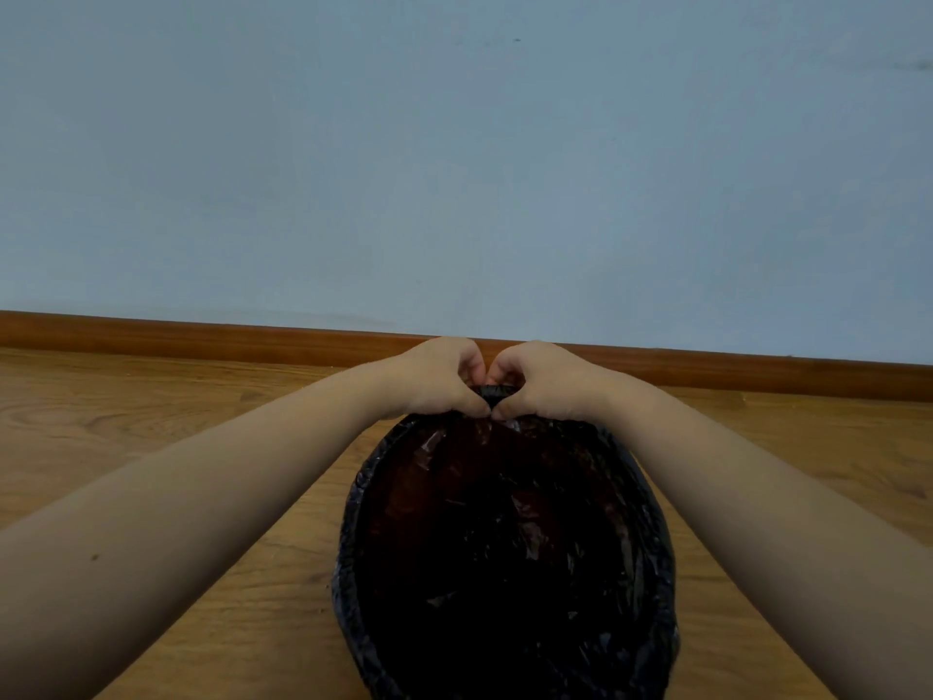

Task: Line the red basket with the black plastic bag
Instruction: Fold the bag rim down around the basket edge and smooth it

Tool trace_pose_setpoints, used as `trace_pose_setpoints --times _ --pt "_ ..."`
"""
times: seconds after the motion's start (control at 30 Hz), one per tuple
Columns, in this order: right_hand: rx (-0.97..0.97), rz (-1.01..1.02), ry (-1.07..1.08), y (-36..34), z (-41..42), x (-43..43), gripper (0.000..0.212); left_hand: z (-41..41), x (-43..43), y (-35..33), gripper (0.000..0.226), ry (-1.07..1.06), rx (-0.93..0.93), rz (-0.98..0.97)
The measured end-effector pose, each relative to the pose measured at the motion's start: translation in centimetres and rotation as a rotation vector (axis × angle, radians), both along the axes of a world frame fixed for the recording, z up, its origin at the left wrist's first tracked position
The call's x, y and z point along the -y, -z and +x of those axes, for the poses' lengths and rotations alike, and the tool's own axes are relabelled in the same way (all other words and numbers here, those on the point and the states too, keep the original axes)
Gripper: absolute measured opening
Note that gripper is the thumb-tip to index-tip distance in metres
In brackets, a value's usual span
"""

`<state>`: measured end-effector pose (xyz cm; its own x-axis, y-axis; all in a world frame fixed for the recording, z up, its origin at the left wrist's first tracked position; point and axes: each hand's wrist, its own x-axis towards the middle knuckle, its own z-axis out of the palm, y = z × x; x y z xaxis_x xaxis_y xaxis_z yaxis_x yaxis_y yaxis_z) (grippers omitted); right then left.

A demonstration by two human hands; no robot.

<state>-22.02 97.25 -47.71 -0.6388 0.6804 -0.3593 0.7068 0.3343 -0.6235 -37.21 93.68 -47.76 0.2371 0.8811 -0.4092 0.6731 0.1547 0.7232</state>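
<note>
The black plastic bag (505, 548) fills a round basket on the floor and folds over its rim all the way round. A dull red tint shows through the thin plastic on the far inner wall; the red basket itself is otherwise hidden under the bag. My left hand (439, 378) and my right hand (542, 381) meet at the far edge of the rim, fingers curled and touching. Between them they pinch a bunched, twisted bit of the bag's edge (494, 392).
The basket stands on a wooden floor (151, 421). A brown skirting board (202, 336) runs along the foot of a pale blue wall (454, 169) just behind my hands.
</note>
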Motion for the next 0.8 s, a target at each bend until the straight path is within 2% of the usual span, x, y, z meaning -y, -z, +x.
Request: trace_pose_setpoints --times 0.3,0.5,0.7,0.8 --pt "-0.114 -0.120 0.088 -1.1 2.2 -0.7 0.027 -0.6 0.3 0.7 0.025 -0.008 -0.059 -0.048" --pt "-0.014 -0.152 0.013 -1.0 1.8 -0.2 0.022 -0.6 0.2 0.5 0.025 0.023 -0.168 -0.093" --pt "0.058 -0.073 -0.017 -0.6 0.9 0.0 0.020 -1.0 0.2 -0.2 0.019 0.065 -0.097 -0.201" --pt "0.066 -0.041 -0.036 -0.6 0.4 0.2 0.025 -0.9 0.1 -0.5 0.022 0.043 -0.034 -0.144"
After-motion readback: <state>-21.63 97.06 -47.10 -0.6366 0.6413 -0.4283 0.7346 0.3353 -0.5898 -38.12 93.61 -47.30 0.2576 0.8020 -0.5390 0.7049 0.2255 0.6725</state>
